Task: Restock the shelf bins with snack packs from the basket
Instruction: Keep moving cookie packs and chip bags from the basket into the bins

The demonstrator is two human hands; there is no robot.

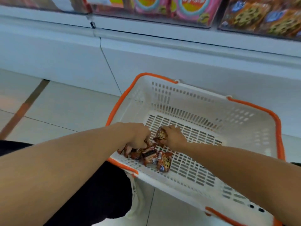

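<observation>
A white plastic basket point(192, 97) with an orange rim stands on the floor below the shelf. Several small brown snack packs point(163, 161) lie in its near left corner. My left hand point(138, 136) reaches into that pile, fingers closed around a few packs. My right hand point(173, 136) is beside it, gripping one brown snack pack point(161, 133) with a cookie picture. Up on the shelf, clear bins hold pink packs point(192, 8) and brown cookie packs point(263, 17).
The white shelf base point(146, 51) runs across the view just behind the basket. Pale floor tiles point(61, 108) lie to the left. My dark trouser leg point(91, 193) is at the bottom, touching the basket's near edge.
</observation>
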